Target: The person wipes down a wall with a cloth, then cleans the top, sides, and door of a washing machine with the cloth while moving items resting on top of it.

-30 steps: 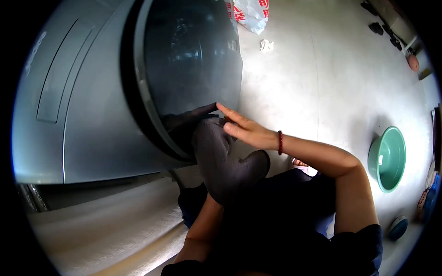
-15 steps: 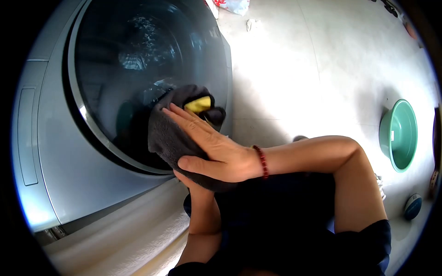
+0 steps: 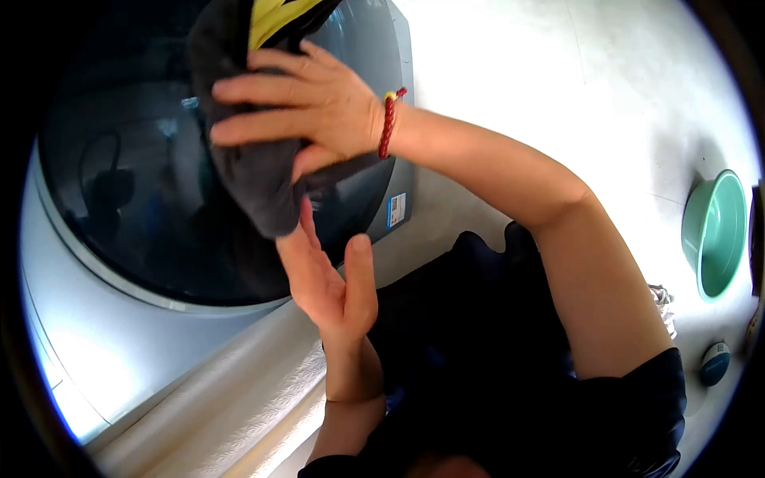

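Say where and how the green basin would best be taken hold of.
Probably by the near rim, from above: the green basin stands upright on the floor to the person's right, mouth up, with the near wall facing them. The right hand could hook its fingers over that thin edge, thumb outside.

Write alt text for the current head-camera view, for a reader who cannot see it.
A person's right hand, fingers spread, lies against a gray cloth with yellow showing, which hides the fingers of their left hand. Behind is the dark, rounded panel of a silvery appliance; a green basin sits at right.
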The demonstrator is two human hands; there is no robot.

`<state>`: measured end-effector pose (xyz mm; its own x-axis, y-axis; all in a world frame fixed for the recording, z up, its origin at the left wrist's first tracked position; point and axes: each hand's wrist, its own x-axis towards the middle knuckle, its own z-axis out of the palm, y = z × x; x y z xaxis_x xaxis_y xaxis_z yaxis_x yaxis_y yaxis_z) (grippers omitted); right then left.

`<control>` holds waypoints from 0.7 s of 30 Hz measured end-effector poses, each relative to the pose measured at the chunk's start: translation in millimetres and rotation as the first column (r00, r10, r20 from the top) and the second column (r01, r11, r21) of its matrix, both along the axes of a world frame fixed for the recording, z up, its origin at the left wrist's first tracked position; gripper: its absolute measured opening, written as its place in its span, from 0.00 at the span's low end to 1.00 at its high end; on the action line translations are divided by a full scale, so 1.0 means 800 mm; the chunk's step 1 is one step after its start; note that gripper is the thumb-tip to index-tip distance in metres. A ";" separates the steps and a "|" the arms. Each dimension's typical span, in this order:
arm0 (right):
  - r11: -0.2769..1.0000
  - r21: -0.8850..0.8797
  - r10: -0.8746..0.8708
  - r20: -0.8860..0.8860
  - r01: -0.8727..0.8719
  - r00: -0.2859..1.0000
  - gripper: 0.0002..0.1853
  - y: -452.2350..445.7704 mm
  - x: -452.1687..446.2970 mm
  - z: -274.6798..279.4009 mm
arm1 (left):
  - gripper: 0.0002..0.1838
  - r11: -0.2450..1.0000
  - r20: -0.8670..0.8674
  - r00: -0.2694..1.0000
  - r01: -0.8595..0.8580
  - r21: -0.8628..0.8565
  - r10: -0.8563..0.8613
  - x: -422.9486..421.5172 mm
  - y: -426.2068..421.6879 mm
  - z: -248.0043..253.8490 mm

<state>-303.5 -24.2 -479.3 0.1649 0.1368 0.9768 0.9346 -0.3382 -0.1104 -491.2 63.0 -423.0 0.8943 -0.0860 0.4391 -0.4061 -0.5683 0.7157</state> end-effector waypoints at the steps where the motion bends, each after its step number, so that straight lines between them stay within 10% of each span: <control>1: 1.000 -0.008 0.004 -0.039 -0.005 0.999 0.33 -0.007 0.008 -0.013 | 0.37 0.999 -0.030 0.999 0.018 0.045 -0.017 0.008 0.002 -0.007; 7: 0.906 0.384 0.061 -0.534 0.177 0.843 0.31 -0.005 0.063 -0.122 | 0.35 0.997 -0.065 0.997 -0.042 0.059 0.046 0.014 -0.009 -0.031; 10: 0.794 0.467 0.261 -0.840 0.390 0.476 0.31 0.034 0.059 -0.245 | 0.33 0.991 -0.030 0.999 -0.034 0.131 0.038 0.004 0.000 -0.050; 18: 0.698 0.373 0.658 -0.672 0.611 -0.340 0.35 0.103 -0.101 -0.313 | 0.31 0.959 0.016 1.000 -0.022 0.281 0.018 0.008 0.004 -0.044; 21: 0.497 0.516 0.866 -0.346 0.698 -0.361 0.36 0.107 -0.122 -0.297 | 0.30 0.969 -0.025 1.000 0.000 0.248 0.007 0.017 -0.005 -0.049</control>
<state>-400.8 61.8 -717.0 0.6406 0.1573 -0.7516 -0.6415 0.6476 -0.4112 -477.8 59.2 -461.9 0.9055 -0.1862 0.3813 -0.3871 -0.7308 0.5622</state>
